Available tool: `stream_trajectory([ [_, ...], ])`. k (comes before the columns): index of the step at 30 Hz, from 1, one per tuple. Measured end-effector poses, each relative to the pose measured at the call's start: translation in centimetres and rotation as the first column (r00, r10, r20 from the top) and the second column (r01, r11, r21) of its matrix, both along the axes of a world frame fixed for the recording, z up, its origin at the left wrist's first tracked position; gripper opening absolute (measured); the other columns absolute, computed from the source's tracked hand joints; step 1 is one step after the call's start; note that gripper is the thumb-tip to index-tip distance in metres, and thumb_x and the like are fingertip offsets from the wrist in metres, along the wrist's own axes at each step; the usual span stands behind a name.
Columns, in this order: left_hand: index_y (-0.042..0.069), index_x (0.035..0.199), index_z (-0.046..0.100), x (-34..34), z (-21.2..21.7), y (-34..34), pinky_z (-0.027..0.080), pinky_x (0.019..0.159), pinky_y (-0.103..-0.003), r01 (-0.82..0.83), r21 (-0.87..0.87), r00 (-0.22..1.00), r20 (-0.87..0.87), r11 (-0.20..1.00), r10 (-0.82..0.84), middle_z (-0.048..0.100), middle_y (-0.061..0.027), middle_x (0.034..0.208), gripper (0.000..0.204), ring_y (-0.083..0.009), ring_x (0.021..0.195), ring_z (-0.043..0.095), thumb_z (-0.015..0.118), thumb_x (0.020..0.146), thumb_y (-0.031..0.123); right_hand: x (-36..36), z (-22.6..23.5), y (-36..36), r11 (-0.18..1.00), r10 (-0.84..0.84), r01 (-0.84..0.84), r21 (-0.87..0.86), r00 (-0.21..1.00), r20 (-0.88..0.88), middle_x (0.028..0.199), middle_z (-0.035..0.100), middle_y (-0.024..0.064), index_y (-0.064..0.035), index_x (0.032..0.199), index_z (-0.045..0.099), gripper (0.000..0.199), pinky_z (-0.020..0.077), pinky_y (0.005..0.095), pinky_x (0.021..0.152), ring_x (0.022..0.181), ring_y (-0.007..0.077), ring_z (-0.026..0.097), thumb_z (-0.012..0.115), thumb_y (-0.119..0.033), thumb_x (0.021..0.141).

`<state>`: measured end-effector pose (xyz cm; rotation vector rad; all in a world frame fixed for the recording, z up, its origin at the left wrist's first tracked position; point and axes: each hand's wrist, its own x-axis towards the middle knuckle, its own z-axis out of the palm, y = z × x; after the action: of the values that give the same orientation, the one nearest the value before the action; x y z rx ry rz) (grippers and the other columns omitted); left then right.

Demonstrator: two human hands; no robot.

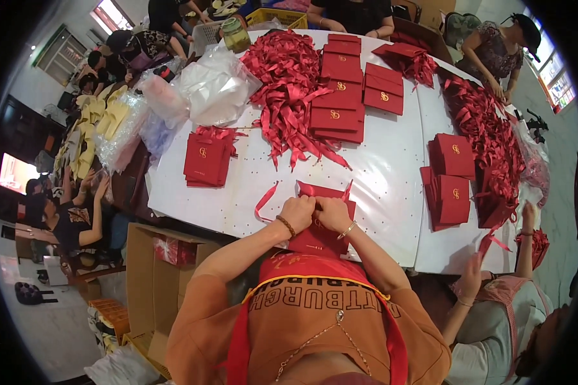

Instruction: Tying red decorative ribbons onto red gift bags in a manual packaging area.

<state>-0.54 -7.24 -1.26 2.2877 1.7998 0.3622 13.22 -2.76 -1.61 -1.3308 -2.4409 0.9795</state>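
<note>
My left hand [298, 215] and my right hand [333, 215] meet over a red bag [316, 240] with gold print, lying at the table's near edge. Both hands are closed, fingertips together, pinching the bag's red ribbon [263, 201]. One length of it curls out to the left of my left hand, and a short piece sticks up beyond my right hand. My fingers hide the exact spot where they pinch. Farther left lies a small stack of red bags [207, 159] with ribbons at its top.
A big heap of ribboned red bags [282, 70] and flat stacks of bags [336, 119] cover the white table's [385, 160] far middle. More stacks [449, 199] lie at right, beside a co-worker's hand [472, 276]. Plastic bags [215, 83] sit at left; a cardboard box [141, 276] stands below.
</note>
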Motion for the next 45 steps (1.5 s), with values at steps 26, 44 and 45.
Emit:
stream_trajectory([
  [26,0.006,0.089,0.066,-5.2,0.8,8.1,0.042,0.065,-0.028,0.581,-0.674,0.811,0.437,0.455,-0.388,0.062,-0.0057,0.071,0.023,-0.0133,0.067,0.055,0.06,0.074,0.022,1.0,0.4,-1.4,0.94,0.262,-0.158,0.302,0.902,-0.343,0.068,0.055,0.0136,-0.0049,0.08,0.051,0.017,0.0419,0.0421,0.06,0.066,0.0315,0.055,0.064,-0.01,0.069],
  [44,0.004,0.09,0.056,-11.9,-2.5,4.0,0.045,0.068,-0.044,-0.582,-0.201,0.799,0.036,0.788,0.6,0.062,-0.0188,0.085,0.04,-0.0349,0.081,0.06,0.05,0.082,0.043,2.0,-2.2,-0.2,1.0,-0.028,0.027,-0.011,0.989,-0.145,0.08,0.063,0.0118,-0.0077,0.095,0.06,0.024,0.0463,0.0393,0.064,0.075,0.0302,0.06,0.061,-0.024,0.077],
  [45,0.003,0.087,0.056,-12.1,-2.4,2.6,0.045,0.067,-0.046,-0.622,-0.22,0.778,-0.061,0.752,0.625,0.062,-0.0196,0.083,0.044,-0.0361,0.081,0.06,0.049,0.082,0.046,2.1,-2.6,-0.1,0.999,-0.039,0.038,-0.014,0.99,-0.137,0.08,0.063,0.0121,-0.0075,0.095,0.059,0.024,0.0463,0.0394,0.064,0.076,0.0301,0.06,0.061,-0.024,0.077],
])
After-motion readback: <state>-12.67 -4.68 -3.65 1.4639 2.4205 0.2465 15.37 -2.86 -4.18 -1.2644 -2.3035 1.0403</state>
